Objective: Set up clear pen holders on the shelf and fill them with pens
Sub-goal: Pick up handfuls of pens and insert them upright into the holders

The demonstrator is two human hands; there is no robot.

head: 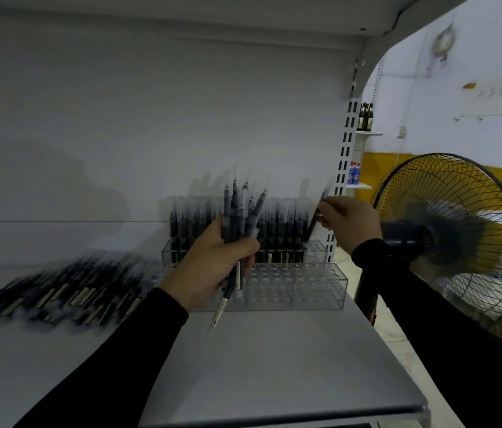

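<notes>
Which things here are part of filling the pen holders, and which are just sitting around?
Part of the job:
- bundle of pens gripped in the left hand
- single pen pinched by the right hand
- back holder, mostly filled
- front holder, no pens visible in it
- loose pens on the shelf

Just around:
- standing fan
- bottles on a far shelf

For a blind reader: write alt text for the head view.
A person's left hand holds a bunch of pens while the right hand pinches a single pen over a partly filled rear holder; the front holder stands empty, loose pens at left.
</notes>
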